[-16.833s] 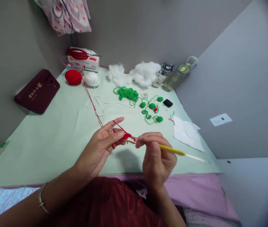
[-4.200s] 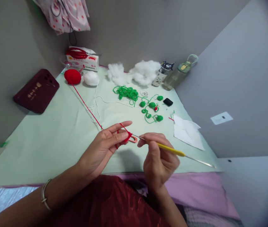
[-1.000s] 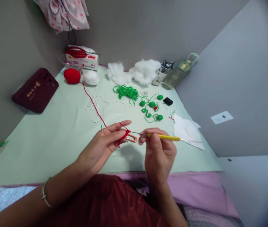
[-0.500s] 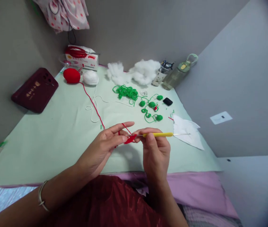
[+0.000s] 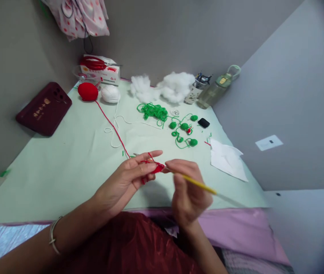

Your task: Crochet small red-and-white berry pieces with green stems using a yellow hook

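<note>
While the left hand (image 5: 124,177) pinches a small red yarn piece (image 5: 158,168) between thumb and fingers, its index finger outstretched, the right hand (image 5: 190,194) grips a yellow-handled hook (image 5: 198,183) between thumb and fingertips, as I follow remotely. The piece is held above the pale green tabletop (image 5: 73,167), at the hook's front end; whether the tip sits inside the stitches I cannot tell. Red yarn (image 5: 113,126) runs from a red ball (image 5: 88,92), beside a white ball (image 5: 110,94), to the left hand, and a green tangle (image 5: 154,112) lies beyond both hands
</note>
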Available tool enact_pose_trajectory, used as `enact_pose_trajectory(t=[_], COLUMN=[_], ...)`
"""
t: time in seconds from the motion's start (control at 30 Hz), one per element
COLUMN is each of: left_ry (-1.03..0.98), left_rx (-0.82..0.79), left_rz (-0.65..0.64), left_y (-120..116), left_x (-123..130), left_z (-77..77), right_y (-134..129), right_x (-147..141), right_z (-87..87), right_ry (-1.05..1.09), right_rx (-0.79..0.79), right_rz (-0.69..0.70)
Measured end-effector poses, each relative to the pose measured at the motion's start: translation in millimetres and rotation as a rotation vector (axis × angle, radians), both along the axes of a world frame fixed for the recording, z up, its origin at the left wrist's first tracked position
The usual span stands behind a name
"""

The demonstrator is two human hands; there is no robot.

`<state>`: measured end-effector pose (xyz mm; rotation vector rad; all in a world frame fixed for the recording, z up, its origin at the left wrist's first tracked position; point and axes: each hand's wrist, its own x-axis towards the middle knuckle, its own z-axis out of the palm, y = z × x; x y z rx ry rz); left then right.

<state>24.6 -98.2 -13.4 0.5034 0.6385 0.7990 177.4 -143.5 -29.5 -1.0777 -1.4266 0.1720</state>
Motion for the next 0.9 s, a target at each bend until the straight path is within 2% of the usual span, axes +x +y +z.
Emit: enact_pose_trajectory(t=[0.07, 0.13, 0.2, 0.33, 0.5, 0.57, 0.63, 0.7, 0.77, 0.83, 0.9], left_ry=[0.004, 0.024, 0.04, 0.065, 0.036, 0.007, -0.008, 0.006, 0.037, 0.066, 0.071], left_rx=[0.001, 0.039, 0.088, 0.143, 0.049, 0.001, -0.011, 0.015, 0.069, 0.121, 0.142], left_rz=[0.018, 0.032, 0.029, 0.067, 0.069, 0.049, 0.056, 0.069, 0.087, 0.121, 0.15], left_y=[1, 1, -1, -5, -4, -1, 2, 3, 1, -3, -7], left_x=[-1, -1, 0, 4, 8, 6, 4, 2, 3, 5, 7], left_z=[-0.1, 1.0, 2.5, 3.6, 0.4, -1.5, -2.8, -2.8, -1.5, 0.0, 0.4], right_y=[4, 8, 11, 8, 0, 0, 2, 4, 5, 5, 4], right_x=[2, 2, 0, -5, -3, -1, 1, 1, 0, -2, -3], right_z=[4.0, 7.2, 8.8, 5.7, -1.4, 0.0, 3.7, 7.1, 7.3, 3.1, -4.1], right_ry=[0.243, 0.344, 0.311, 0.138, -0.248, -0.194, -0.006, 0.193, 0.292, 0.225, 0.012], right_rx=[-0.078, -0.127, -0.148, -0.123, 0.054, 0.05, 0.0, -0.061, -0.116, -0.126, -0.059], right_rz=[0.083, 0.155, 0.178, 0.095, -0.031, -0.039, -0.026, 0.019, 0.077, 0.094, 0.03])
